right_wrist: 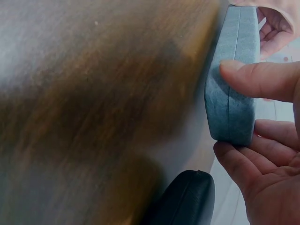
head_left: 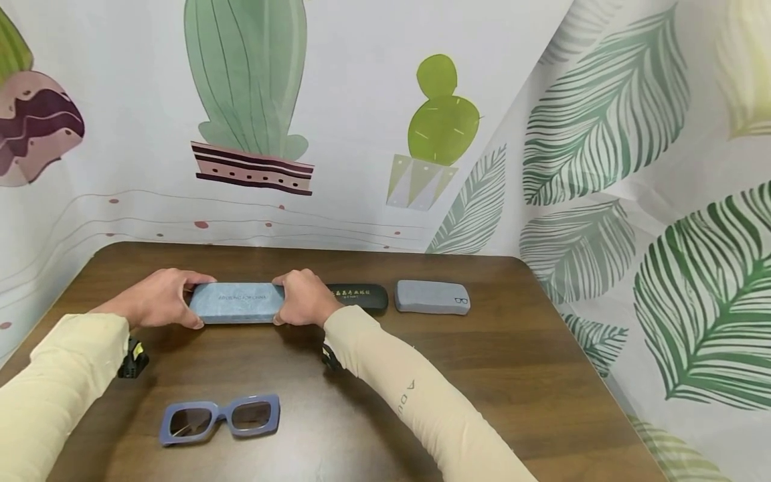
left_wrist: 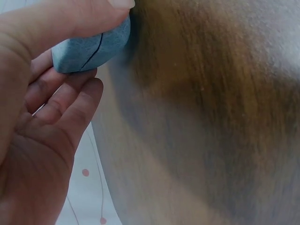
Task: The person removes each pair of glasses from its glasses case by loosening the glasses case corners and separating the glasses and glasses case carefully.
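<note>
Two hands (head_left: 164, 298) (head_left: 306, 298) gripping blue case (head_left: 235, 305), brown tabletop (head_left: 512, 381) (glossy), cactus-print backdrop (head_left: 355, 94)

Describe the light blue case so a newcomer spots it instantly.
Near the far edge of the brown table, three cases form a row. The light blue case is at the left end, gripped by the left hand and right hand. Unlike the dark case and the grey case with a glasses drawing, it alone is held.

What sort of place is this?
Probably a makeshift indoor workspace, though I can't be certain: there's a cactus-print backdrop behind a brown table, with tinted glasses lying on top.
</note>
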A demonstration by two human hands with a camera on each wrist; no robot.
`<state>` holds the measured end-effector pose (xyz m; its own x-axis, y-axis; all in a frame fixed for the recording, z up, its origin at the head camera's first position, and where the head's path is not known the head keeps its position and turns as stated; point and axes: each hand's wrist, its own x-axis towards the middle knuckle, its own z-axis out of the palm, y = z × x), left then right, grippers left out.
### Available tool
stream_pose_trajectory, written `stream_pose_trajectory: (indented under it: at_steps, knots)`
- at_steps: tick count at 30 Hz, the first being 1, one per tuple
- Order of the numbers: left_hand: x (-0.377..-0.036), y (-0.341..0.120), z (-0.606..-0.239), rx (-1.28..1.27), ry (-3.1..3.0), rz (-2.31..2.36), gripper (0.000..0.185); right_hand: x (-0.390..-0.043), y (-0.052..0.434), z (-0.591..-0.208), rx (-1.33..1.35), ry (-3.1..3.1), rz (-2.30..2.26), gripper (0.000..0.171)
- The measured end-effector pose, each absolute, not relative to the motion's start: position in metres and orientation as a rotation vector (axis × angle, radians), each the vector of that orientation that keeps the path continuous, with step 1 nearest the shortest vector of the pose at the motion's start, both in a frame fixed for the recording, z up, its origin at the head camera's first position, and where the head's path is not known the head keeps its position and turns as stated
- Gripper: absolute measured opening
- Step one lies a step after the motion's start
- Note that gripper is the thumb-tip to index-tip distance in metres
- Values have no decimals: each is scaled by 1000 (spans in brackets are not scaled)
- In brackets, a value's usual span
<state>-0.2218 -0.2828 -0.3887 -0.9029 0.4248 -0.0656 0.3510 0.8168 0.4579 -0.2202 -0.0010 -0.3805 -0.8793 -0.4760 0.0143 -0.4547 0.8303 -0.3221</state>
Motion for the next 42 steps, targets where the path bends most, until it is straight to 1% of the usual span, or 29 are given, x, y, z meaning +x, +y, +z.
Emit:
stream_pose_trajectory:
  at_steps: [16,42]
  knots:
    - [-222,-283,-393,599,2823,660,87,-220,-3,-386,-811,2960,-383,67]
    - [-222,-286,-394,587,2799,707,87,-223,-5,-389,-795,2952,-387,67]
